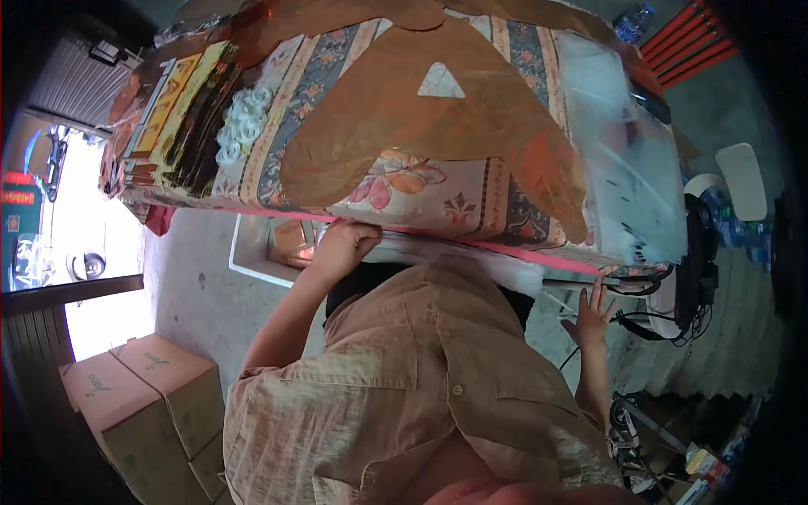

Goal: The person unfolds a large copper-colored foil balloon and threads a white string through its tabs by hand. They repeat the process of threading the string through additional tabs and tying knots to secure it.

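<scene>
My left hand (343,246) is closed at the table's front edge, against a long pink strip (505,249); what its curled fingers hold is hidden. My right hand (591,318) has its fingers spread, with the fingertips near the strip's right end. On the patterned tablecloth (404,189) lies a large brown sheet (353,109) with a triangular hole. Stacked clear plastic bags (627,168) lie on the right. White rolled pieces (243,122) and a stack of yellow packets (181,105) are at the left.
An open drawer (252,271) juts out below the table at the left. Cardboard boxes (139,383) stand at the lower left. Black cables (644,326), a white stool (741,178) and a red slatted rack (686,42) are at the right.
</scene>
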`<action>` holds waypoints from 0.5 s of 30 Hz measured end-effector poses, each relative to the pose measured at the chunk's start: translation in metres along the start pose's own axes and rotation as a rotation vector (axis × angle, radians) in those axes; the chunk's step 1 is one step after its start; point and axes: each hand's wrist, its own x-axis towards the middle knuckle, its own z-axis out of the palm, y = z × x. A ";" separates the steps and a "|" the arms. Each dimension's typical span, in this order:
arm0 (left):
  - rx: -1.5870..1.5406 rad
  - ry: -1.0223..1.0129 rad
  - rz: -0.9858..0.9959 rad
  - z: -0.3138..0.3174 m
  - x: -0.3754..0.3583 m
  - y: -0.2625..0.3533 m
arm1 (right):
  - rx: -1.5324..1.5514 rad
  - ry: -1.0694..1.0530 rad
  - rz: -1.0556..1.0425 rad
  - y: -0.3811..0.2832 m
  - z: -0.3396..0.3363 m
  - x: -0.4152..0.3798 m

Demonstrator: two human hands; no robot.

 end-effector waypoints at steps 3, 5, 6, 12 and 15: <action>-0.013 0.088 0.033 -0.004 -0.004 -0.001 | 0.196 -0.129 0.056 -0.006 -0.017 0.023; 0.022 0.130 0.023 -0.006 -0.003 0.005 | 0.516 -0.036 0.111 -0.022 -0.045 0.037; 0.052 0.175 0.018 -0.005 -0.003 0.008 | 0.519 -0.040 0.108 -0.030 -0.059 0.042; 0.127 0.029 0.255 0.012 0.012 0.002 | 0.937 0.223 -0.447 -0.091 -0.094 0.087; 0.103 0.038 0.114 0.013 0.011 0.011 | 0.941 0.167 -0.523 -0.122 -0.096 0.111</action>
